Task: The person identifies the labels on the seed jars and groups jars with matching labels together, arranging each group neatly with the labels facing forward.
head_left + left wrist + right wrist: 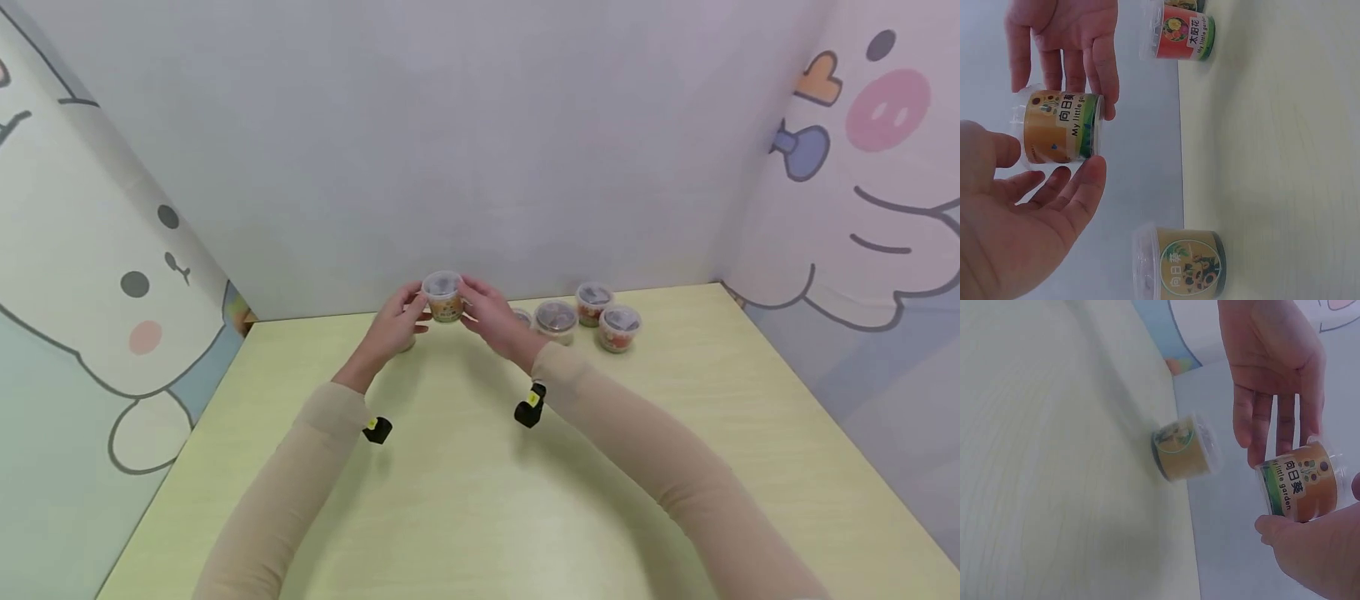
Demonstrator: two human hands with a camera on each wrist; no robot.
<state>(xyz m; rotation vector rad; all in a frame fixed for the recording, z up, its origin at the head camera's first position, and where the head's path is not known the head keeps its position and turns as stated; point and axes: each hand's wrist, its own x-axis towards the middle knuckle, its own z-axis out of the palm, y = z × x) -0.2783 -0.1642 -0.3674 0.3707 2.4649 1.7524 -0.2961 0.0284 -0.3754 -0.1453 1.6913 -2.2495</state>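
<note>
Above the far part of the table, both hands hold a small clear-lidded plastic tub with an orange and green label reading "My little garden". My left hand grips its left side with thumb and fingers. From the other side my right hand holds it, fingers around the right wall. The left wrist view shows the tub between the two hands, its printed label toward that camera. Below and beside the left hand a second tub with a tan sunflower label stands on the table, mostly hidden in the head view.
To the right of the hands stand several similar lidded tubs, one partly behind the right wrist. A red-labelled tub is the nearest of the right-hand ones. Behind the table rises a pale wall, with cartoon-printed cloth on both sides.
</note>
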